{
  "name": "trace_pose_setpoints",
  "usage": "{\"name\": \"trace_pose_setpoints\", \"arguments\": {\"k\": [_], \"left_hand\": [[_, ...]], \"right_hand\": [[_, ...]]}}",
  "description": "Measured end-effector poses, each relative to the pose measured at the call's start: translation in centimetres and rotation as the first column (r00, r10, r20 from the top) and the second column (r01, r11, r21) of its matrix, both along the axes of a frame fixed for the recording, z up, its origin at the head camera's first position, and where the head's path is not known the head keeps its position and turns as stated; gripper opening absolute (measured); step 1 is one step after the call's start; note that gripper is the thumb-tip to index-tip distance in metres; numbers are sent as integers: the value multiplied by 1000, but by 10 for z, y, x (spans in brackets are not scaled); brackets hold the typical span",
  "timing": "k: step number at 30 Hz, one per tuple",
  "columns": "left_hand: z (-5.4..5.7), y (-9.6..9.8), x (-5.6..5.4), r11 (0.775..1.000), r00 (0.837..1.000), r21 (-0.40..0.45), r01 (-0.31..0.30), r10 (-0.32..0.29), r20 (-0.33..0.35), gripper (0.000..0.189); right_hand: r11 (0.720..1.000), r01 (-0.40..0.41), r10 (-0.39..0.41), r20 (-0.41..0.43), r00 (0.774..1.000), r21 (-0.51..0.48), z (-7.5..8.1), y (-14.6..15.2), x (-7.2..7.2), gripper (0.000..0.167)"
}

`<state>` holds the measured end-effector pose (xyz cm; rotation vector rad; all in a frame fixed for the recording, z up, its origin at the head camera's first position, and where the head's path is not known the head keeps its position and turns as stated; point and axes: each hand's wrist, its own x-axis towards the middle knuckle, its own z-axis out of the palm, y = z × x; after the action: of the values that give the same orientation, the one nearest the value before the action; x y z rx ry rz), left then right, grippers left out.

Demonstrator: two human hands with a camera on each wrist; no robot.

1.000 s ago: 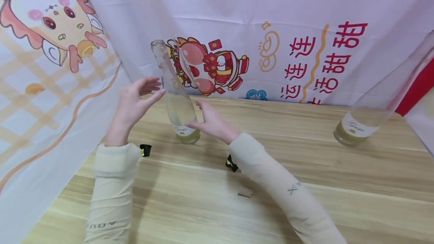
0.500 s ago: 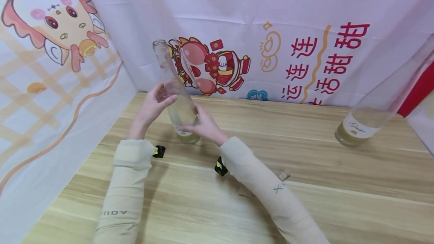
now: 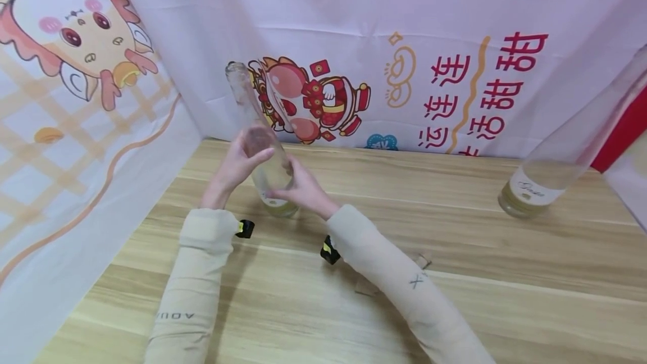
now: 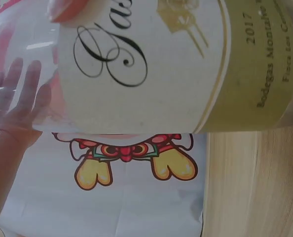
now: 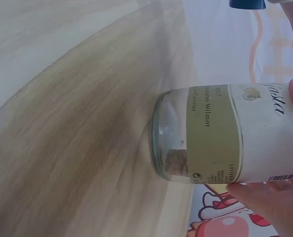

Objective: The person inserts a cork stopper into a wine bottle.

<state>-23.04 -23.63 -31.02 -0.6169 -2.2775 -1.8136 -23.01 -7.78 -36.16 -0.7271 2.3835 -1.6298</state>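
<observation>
A clear glass wine bottle [image 3: 273, 176] with a white and olive label stands upright on the wooden table [image 3: 283, 308], towards the left. My left hand [image 3: 241, 163] holds it around the middle, thumb in front. In the left wrist view, that hand's fingers [image 4: 30, 89] show through the glass behind the bottle. Lower down, near the label, my right hand [image 3: 303, 185] grips the bottle from the right side. The right wrist view shows the bottle's base [image 5: 168, 136] against the wood, with something brownish visible through the glass; I cannot tell what it is.
A second, similar bottle [image 3: 528, 192] stands at the right. Printed cloth [image 3: 354, 27] hangs behind the table and along its left side. A small brown piece [image 3: 366, 286] lies by the right forearm. Black and yellow devices [image 3: 330, 250] sit at both cuffs.
My left hand has moved right and slightly down, from beside the bottle to holding it. My right hand has shifted a little left and gone further around it. The bottle stays in place.
</observation>
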Motion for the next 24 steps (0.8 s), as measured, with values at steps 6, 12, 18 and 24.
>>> {"name": "trace_pose_setpoints", "arguments": {"k": [6, 12, 18, 24], "left_hand": [[-1, 12, 8, 999, 999, -4, 37, -37, -30, 41], [4, 32, 19, 996, 994, 13, 90, -89, -60, 43], [14, 56, 32, 993, 993, -20, 116, -117, -33, 43], [21, 81, 42, 989, 988, -73, 130, -136, -77, 51]], "right_hand": [[1000, -28, 28, 8, 1000, -2, 3, 14, 8, 86], [998, -31, 31, 2, 1000, 59, 13, 36, 17, 84], [997, -54, 52, 33, 998, 59, 24, 62, 29, 84], [996, -66, 64, 50, 997, 57, 32, 91, 40, 81]]}}
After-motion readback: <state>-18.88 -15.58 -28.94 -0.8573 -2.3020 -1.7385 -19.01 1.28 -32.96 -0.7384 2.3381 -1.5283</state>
